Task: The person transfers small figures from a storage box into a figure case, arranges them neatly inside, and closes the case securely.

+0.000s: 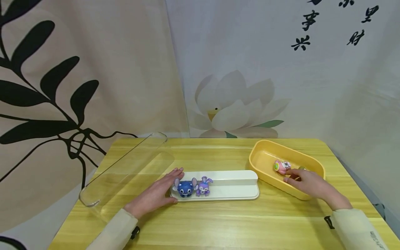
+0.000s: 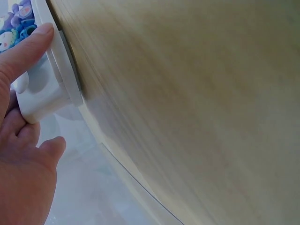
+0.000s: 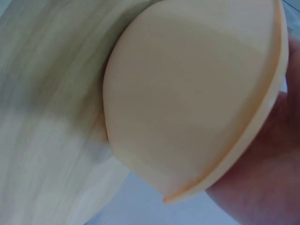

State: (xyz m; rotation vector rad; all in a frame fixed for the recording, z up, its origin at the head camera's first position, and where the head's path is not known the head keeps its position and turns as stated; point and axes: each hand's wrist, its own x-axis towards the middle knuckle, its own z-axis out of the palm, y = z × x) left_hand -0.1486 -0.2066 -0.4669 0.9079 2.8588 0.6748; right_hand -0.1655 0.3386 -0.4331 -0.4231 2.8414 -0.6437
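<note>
My left hand [image 1: 159, 192] grips the left end of a white display base [image 1: 232, 191], thumb at the front edge, fingers round the end and back. On the base stand a blue figurine with big ears [image 1: 185, 188] and a purple long-eared figurine [image 1: 203, 186], side by side. My right hand [image 1: 307, 183] reaches over the front rim of a yellow tray [image 1: 281, 187]. Its fingertips overlap the edge of a pink figurine [image 1: 281, 167] lying in the tray, thumb and index finger apart. The right wrist view shows the tray's outer wall [image 3: 187, 93]; the fingertips are hidden there.
A long clear plastic cover [image 1: 125, 166] lies slanted at the left of the wooden table [image 1: 203, 225]. Something small and yellow-green [image 1: 301, 167] shows behind the right hand in the tray. Printed curtains [image 1: 218, 52] hang right behind the table.
</note>
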